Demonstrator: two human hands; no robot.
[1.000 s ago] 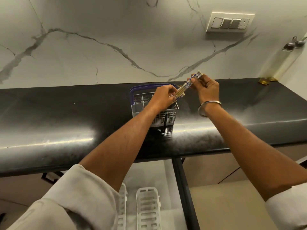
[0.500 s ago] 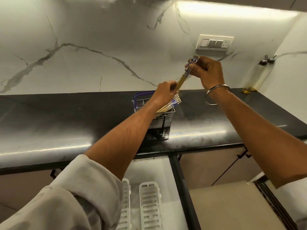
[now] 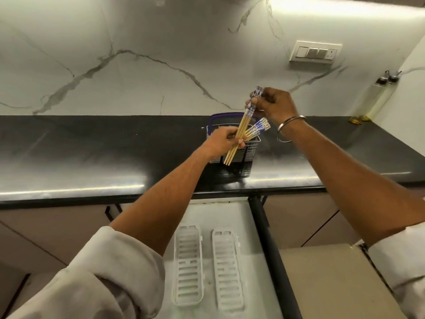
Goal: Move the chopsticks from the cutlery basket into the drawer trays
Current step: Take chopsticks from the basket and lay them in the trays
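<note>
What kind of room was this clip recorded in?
Most likely a home kitchen: a dark stone countertop under a marble-look backsplash, a cutlery basket on it, and oil bottles in the corner.

chopsticks (image 3: 242,127): tan, blue-white patterned tops | basket (image 3: 249,150): grey, purple handle | counter (image 3: 92,146): black | trays (image 3: 188,263): white
</note>
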